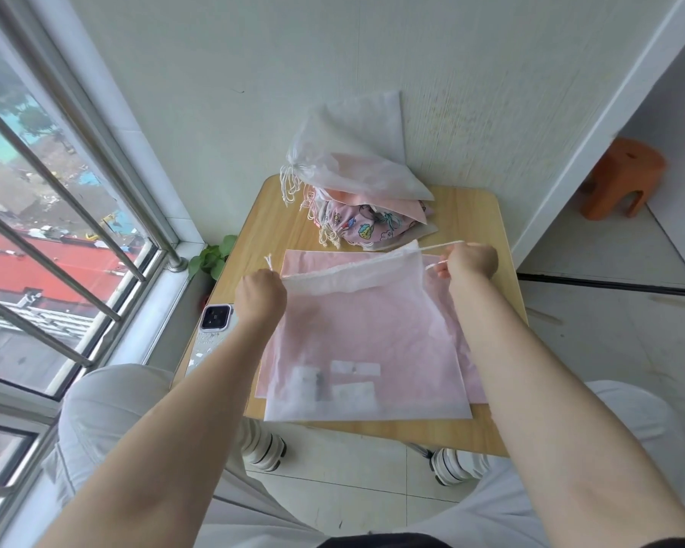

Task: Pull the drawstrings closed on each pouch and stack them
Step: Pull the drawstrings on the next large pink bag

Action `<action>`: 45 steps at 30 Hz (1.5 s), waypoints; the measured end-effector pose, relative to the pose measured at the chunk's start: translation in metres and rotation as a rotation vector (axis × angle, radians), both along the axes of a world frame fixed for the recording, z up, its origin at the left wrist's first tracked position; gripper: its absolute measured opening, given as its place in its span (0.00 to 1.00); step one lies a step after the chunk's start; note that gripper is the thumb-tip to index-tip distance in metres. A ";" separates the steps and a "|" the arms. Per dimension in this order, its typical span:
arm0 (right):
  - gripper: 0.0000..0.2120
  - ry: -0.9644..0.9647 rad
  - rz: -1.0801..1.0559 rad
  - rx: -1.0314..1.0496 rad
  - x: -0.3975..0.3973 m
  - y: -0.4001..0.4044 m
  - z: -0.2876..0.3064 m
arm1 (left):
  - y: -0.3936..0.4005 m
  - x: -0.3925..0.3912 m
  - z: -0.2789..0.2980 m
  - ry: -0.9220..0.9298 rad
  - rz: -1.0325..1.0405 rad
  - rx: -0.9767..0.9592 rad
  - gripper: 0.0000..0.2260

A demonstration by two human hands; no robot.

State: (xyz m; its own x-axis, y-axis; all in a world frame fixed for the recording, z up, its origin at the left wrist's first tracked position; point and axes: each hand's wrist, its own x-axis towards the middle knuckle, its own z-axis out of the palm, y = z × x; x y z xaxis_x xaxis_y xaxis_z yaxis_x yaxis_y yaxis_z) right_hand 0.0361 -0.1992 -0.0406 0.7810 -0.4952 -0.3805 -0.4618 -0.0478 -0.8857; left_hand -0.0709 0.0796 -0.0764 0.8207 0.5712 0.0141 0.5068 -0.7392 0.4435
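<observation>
At the far left of the frame a barred metal window [56,239] looks down on red rooftops. Just right of it, at the left edge of the small light-wood table [269,227], lies a white-cased phone [214,322], camera side up, with a green leafy plant [212,257] above it.

The left hand [261,291], a little left of centre, is curled into a fist around the white cord drawstring [270,262], whose frayed end sticks up from the knuckles. It sits at the left end of the mouth of the translucent white drawstring pouch [366,338], which lies flat in the middle of the frame. The pouch's mouth points toward the top of the frame and its closed bottom reaches the table's near edge; its long axis runs up and down the picture, with the gathered hem crossing left to right. It rests on a flat pink fabric pouch [471,373].

Above centre, a stack of closed pouches [356,191] has a large white one on top and a cartoon-print one lower down, their tied mouths facing left.

The right hand [471,262] pinches the drawstring's right loop at the hem's right end. At the far right stands an orange plastic stool [621,176].
</observation>
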 end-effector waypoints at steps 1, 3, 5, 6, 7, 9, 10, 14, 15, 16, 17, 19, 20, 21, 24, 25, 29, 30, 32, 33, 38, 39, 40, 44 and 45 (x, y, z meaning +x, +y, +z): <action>0.10 0.022 -0.082 0.164 -0.001 -0.002 0.001 | 0.004 -0.001 -0.001 0.001 0.027 -0.011 0.16; 0.09 0.000 -0.127 0.435 -0.004 -0.002 -0.001 | 0.007 -0.001 0.000 0.000 0.072 -0.066 0.16; 0.08 -0.028 -0.085 0.642 -0.011 0.005 0.002 | 0.007 0.003 0.000 -0.020 0.149 -0.214 0.15; 0.11 -0.039 -0.089 0.706 -0.014 0.009 0.004 | 0.007 0.008 0.000 -0.063 0.227 -0.366 0.14; 0.13 -0.056 -0.114 0.837 -0.017 0.013 0.006 | 0.009 0.012 0.000 -0.140 0.344 -0.587 0.12; 0.14 -0.048 -0.165 1.019 -0.017 0.014 0.006 | 0.014 0.018 0.002 -0.336 0.593 -1.126 0.11; 0.15 -0.033 -0.193 1.047 -0.015 0.015 0.003 | 0.015 0.018 0.003 -0.441 0.696 -1.329 0.12; 0.17 0.043 -0.229 1.070 -0.019 0.019 -0.009 | 0.012 0.012 0.010 -0.684 0.864 -1.719 0.15; 0.17 0.056 -0.204 1.016 -0.019 0.020 -0.013 | 0.010 0.011 0.013 -0.705 0.883 -1.784 0.16; 0.17 0.066 -0.174 0.952 -0.021 0.019 -0.017 | 0.010 0.010 0.015 -0.714 0.905 -1.835 0.16; 0.17 0.062 -0.169 0.909 -0.021 0.017 -0.021 | 0.010 0.010 0.016 -0.714 0.929 -1.859 0.16; 0.13 0.019 -0.213 0.751 -0.022 0.009 -0.019 | 0.014 0.009 0.017 -0.679 0.976 -1.818 0.16; 0.10 -0.012 -0.251 0.615 -0.021 0.004 -0.017 | 0.019 0.007 0.016 -0.678 0.991 -1.798 0.16; 0.08 -0.031 -0.306 0.483 -0.020 -0.003 -0.015 | 0.023 0.005 0.016 -0.703 1.010 -1.798 0.17; 0.10 -0.162 -0.288 0.129 -0.019 -0.013 -0.009 | 0.030 0.005 0.017 -0.763 0.996 -1.773 0.14; 0.10 -0.189 -0.185 -0.014 -0.022 -0.011 -0.005 | 0.025 0.005 0.020 -0.748 0.951 -1.744 0.13; 0.14 -0.197 0.307 -0.492 -0.037 0.005 0.004 | -0.001 0.008 0.031 -0.442 0.489 -1.180 0.13; 0.15 -0.200 0.404 -0.568 -0.038 0.007 0.004 | -0.006 0.006 0.032 -0.356 0.326 -0.967 0.13; 0.17 -0.197 0.580 -0.682 -0.037 0.014 0.003 | -0.013 0.004 0.032 -0.254 0.039 -0.586 0.13; 0.17 -0.193 0.654 -0.737 -0.038 0.018 0.002 | -0.015 0.004 0.030 -0.233 -0.067 -0.415 0.13; 0.23 -0.193 0.773 -0.996 -0.043 0.026 0.003 | -0.023 0.006 0.019 -0.206 -0.286 0.018 0.15; 0.24 -0.176 0.770 -1.012 -0.043 0.025 0.004 | -0.022 0.005 0.017 -0.201 -0.304 0.052 0.16; 0.24 -0.163 0.764 -1.007 -0.043 0.025 0.003 | -0.022 0.005 0.014 -0.195 -0.324 0.082 0.17; 0.25 -0.028 0.667 -0.596 -0.038 0.025 0.002 | -0.024 0.003 0.007 -0.143 -0.313 0.082 0.17; 0.24 -0.013 0.624 -0.410 -0.038 0.026 0.002 | -0.024 0.003 0.006 -0.126 -0.297 0.065 0.18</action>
State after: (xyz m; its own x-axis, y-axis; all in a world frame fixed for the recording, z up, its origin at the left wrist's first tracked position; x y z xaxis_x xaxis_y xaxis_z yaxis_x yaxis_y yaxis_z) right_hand -0.0017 -0.1736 -0.0382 0.9666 -0.0584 -0.2497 -0.2303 -0.6255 -0.7454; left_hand -0.0679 0.0558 -0.0701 0.9407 0.3019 0.1548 0.2092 -0.8753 0.4359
